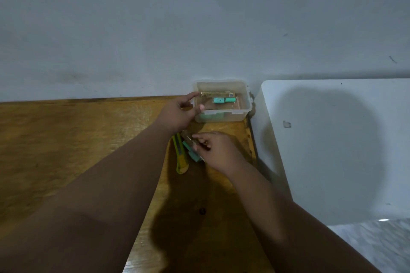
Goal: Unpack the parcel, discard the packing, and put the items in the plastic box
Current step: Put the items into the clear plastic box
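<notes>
Translucent, the plastic box (230, 117) sits at the far right corner of the wooden table (66, 135), against the wall (199, 29), with a long gold carton (216, 94) and two teal blocks (218, 100) inside. Our left hand (177, 113) reaches to its left side, forefinger straight at the rim, thumb on the near edge, holding nothing. Nearer us, our right hand (218, 150) pinches between thumb and fingertips what seems a clear packet (192, 148) of similar teal pieces, blurred, just beside a yellow utility knife (180, 157) lying on the wood.
</notes>
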